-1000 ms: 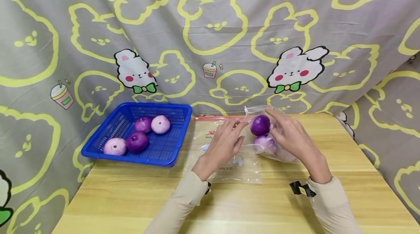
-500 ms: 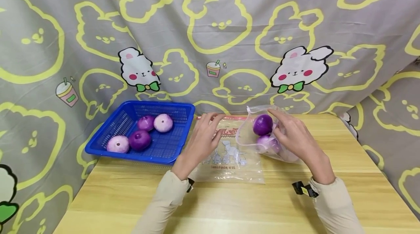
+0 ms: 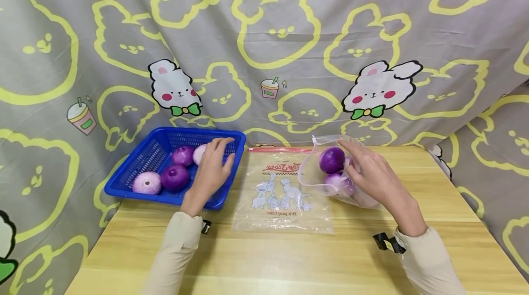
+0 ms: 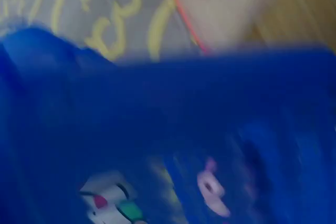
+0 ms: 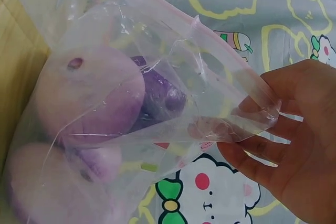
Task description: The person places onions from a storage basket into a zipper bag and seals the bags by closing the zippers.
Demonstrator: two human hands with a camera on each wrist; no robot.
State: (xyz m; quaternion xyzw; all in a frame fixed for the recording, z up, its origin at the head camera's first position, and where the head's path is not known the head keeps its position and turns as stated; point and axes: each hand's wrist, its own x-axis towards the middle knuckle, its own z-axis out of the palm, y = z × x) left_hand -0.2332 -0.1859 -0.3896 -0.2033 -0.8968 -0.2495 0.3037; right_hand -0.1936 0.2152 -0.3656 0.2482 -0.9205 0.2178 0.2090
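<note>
Standing at the left of a pale wood-grain table [image 3: 268, 263], a blue rectangular plastic basket with mesh walls [image 3: 161, 200] is observed. Four onions are held in it: a round pale-lilac onion [image 3: 147, 183] at near left, a glossy dark-purple onion [image 3: 175, 178] beside it, a glossy mid-purple onion [image 3: 182, 156] behind, and a second round pale-lilac onion [image 3: 199, 153] at the right, partly covered by the left hand [image 3: 210, 168]. This hand is positioned over the basket's right portion, fingers released and loosely bent; whether the onion is touched cannot be told. The left wrist view is filled mostly by blurred basket wall.

Just right of the basket, a flat clear plastic bag with a red zip strip [image 3: 285, 219] is laid on the table, printed with pale-blue figures. Its upper right is overlapped by a slack clear plastic bag with a pale rim [image 3: 310, 178]. Inside, a glossy deep-purple onion [image 3: 332, 160] is seen above paler onions [image 5: 92, 95]. The rim is pinched by the right hand [image 3: 372, 171].
</note>
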